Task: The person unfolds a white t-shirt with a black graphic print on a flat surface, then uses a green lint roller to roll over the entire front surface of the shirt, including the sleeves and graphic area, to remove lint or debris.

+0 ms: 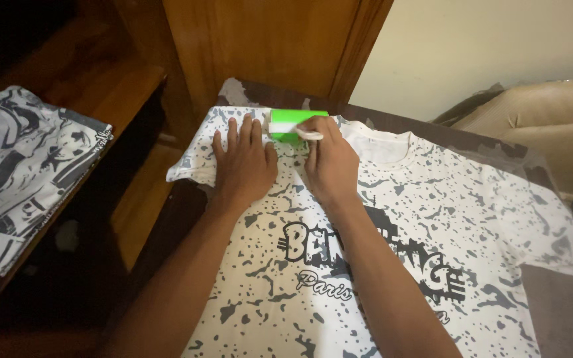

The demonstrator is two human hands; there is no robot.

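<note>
A white T-shirt point(432, 219) with grey speckles and dark lettering lies spread flat on a dark table point(558, 311). My left hand point(243, 162) presses flat on the shirt's shoulder and sleeve area, fingers apart. My right hand point(329, 159) grips the white handle of a lint roller point(293, 124) with a green and white roll, which rests on the shirt near the collar, just beyond my left fingertips.
A folded black-and-white patterned garment point(21, 172) lies on a wooden shelf at the left. A wooden door or cabinet point(266, 46) stands behind the table. A beige cushioned seat point(545, 126) sits at the right, under a pale wall.
</note>
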